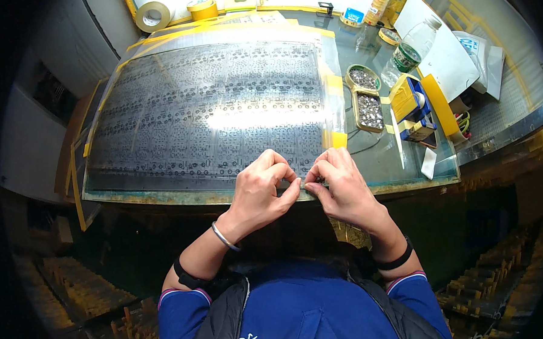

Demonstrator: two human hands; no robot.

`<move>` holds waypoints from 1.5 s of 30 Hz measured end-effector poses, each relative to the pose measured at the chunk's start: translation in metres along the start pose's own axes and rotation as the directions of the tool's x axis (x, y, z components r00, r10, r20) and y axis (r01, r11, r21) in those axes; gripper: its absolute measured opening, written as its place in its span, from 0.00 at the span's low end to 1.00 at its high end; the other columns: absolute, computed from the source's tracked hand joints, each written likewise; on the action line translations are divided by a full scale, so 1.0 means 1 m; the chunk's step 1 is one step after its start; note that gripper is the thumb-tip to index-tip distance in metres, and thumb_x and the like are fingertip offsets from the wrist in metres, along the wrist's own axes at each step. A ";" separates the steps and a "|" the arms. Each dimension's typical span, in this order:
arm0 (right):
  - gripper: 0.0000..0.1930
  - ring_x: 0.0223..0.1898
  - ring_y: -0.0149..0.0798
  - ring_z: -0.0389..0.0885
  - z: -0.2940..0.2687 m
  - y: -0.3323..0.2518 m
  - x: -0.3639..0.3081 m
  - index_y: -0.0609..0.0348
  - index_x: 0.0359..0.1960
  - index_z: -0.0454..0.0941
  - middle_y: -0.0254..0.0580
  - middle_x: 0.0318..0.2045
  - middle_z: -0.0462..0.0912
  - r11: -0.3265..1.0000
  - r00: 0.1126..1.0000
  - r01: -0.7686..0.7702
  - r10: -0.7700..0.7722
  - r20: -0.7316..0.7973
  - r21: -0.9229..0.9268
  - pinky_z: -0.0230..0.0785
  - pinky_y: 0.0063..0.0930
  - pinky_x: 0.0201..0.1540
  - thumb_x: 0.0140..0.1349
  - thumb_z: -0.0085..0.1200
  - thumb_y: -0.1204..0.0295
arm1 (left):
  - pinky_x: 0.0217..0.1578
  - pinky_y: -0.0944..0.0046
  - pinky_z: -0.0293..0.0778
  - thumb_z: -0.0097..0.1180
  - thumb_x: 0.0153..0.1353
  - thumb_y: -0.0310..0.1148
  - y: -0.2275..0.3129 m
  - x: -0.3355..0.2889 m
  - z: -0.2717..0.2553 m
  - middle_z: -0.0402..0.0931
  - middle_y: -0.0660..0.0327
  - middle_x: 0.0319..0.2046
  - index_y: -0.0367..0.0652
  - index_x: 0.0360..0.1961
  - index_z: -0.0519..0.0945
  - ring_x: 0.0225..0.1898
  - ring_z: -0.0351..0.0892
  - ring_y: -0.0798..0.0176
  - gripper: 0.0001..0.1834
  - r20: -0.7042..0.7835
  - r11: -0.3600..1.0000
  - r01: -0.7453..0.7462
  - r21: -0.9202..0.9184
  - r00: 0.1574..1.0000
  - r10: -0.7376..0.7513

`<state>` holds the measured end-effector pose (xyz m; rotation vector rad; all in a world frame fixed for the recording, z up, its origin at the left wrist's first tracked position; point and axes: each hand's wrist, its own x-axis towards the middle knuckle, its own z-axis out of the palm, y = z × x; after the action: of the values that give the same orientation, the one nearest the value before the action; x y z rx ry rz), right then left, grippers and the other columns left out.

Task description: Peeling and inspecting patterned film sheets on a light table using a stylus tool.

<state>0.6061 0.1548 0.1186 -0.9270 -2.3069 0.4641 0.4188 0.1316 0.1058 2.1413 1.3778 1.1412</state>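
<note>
My left hand point(263, 185) and my right hand point(343, 181) meet over the front edge of the glass-topped table. Thumb and forefinger of each hand are pinched together, the tips almost touching. Whatever lies between them is too small or too hidden to make out. Just beyond the hands lies a large dark, clear-topped sheet point(178, 107) printed with rows of small marks. Yellow tape point(339, 140) runs along its right side, and a bright glare crosses its middle.
Right of the sheet, a round dish point(362, 77) and a rectangular tray point(369, 110) hold small silvery bits. A blue tape dispenser point(415, 110), a clear bottle point(420, 39) and a white block point(429, 163) stand farther right. Tape rolls point(153, 16) line the back.
</note>
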 end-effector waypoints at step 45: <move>0.09 0.33 0.26 0.78 -0.012 -0.010 -0.062 0.67 0.44 0.78 0.41 0.35 0.81 0.548 0.859 -0.194 0.496 -0.129 0.813 0.73 0.18 0.37 0.62 0.52 0.80 | 0.38 0.63 0.79 0.43 0.69 0.39 0.001 -0.078 0.011 0.77 0.47 0.42 0.30 0.56 0.68 0.38 0.80 0.59 0.23 0.672 0.137 0.717 -0.683 0.691 -0.268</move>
<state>0.6447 0.1049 0.1074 -0.8987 -1.3186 1.2541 0.4121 0.0637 0.0657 0.7912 0.7502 0.7682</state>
